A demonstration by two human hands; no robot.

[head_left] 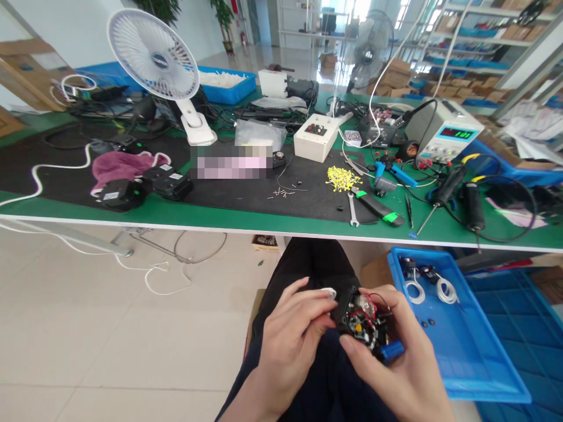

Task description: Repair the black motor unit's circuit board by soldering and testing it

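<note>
Over my lap I hold a small opened black device (364,322), its circuit board, red and black wires and a blue cylindrical part showing. My right hand (398,357) is wrapped round it from the right and below, thumb pressed against its lower edge. My left hand (292,337) grips its left side, fingers pinched near a small white piece (329,291) at the device's edge. Both hands are closed on the device.
A green workbench (220,214) with a black mat spans ahead, bearing a white clip fan (153,58), a white control box (315,136), yellow parts (341,177), a wrench (353,210), a power supply (448,135) and soldering tools. A blue bin (466,351) stands at my right.
</note>
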